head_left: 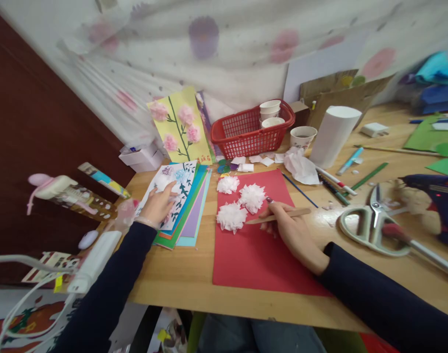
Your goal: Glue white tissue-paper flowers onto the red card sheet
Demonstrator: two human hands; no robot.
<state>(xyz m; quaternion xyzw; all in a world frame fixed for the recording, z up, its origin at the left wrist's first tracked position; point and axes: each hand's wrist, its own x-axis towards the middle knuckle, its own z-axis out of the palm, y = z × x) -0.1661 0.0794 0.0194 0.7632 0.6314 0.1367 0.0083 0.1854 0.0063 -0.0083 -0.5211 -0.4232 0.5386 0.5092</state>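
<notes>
My left hand [158, 205] rests with fingers stretched out on a white sheet painted with flowers and dark leaves [187, 189]. That sheet tops a fanned stack of coloured paper [192, 226]. Between the fingers of my right hand [292, 228] is a brown wooden pointed stick [297, 213], its tip to the left over a red sheet [242, 262]. Beside the tip lies a white tissue-paper flower [231, 217]. Two more white paper flowers, one higher left [228, 185] and one nearer my fingers [252, 198], sit on the red sheet.
Behind stand a yellow flower picture [179, 125], a red basket [242, 132] with paper cups, another cup [303, 138] and a white paper roll [334, 137]. Scissors [374, 220] and a blue glue gun [439, 196] lie right. A bottle [76, 198] and power strip [94, 262] are left.
</notes>
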